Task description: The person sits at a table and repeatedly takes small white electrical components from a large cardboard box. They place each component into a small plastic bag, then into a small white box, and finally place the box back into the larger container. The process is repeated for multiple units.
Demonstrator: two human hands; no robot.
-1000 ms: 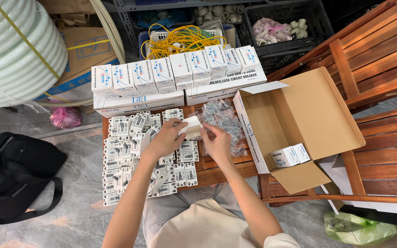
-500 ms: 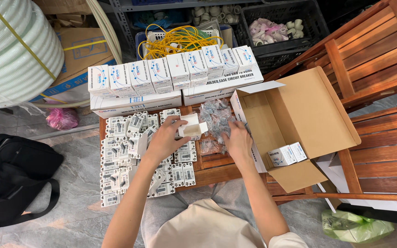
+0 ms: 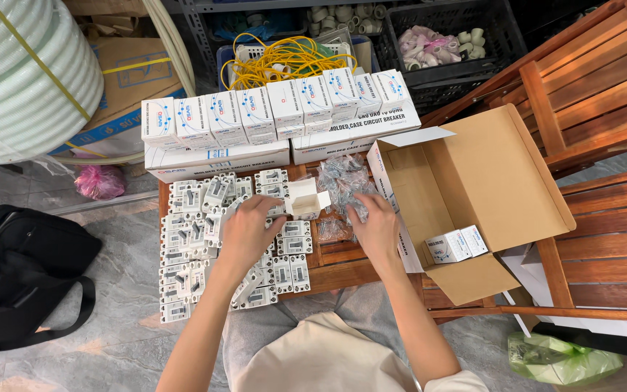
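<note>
A good deal looks packed already: a row of closed white boxes (image 3: 277, 109) stands on two long flat cartons (image 3: 284, 152) at the far side of the wooden stool (image 3: 335, 258), and two more small boxes (image 3: 455, 245) sit in the near corner of the big cardboard carton (image 3: 473, 196) on the right. That carton is otherwise bare inside, so I judge the filling barely begun. Plenty is left too: a wide spread of loose grey-white breakers (image 3: 197, 239) covers the left of the stool, several rows deep, none of them boxed.

The left hand (image 3: 244, 232) holds a small open box (image 3: 305, 199) by its near end, fingers curled around it, flap up, just far and right of the knuckles. It is lifted a little above the breakers. I cannot tell whether a breaker is inside.

The right hand (image 3: 375, 225) lies palm down, fingers loosely spread, on a heap of little clear plastic bags (image 3: 342, 189) between the breakers and the carton. Whether it has pinched one I cannot tell. The open box is just left of this hand, near but apart.

Off to the left a black bag (image 3: 16, 268) lies on the floor, and a coil of white hose (image 3: 23, 72) sits at the far left.
</note>
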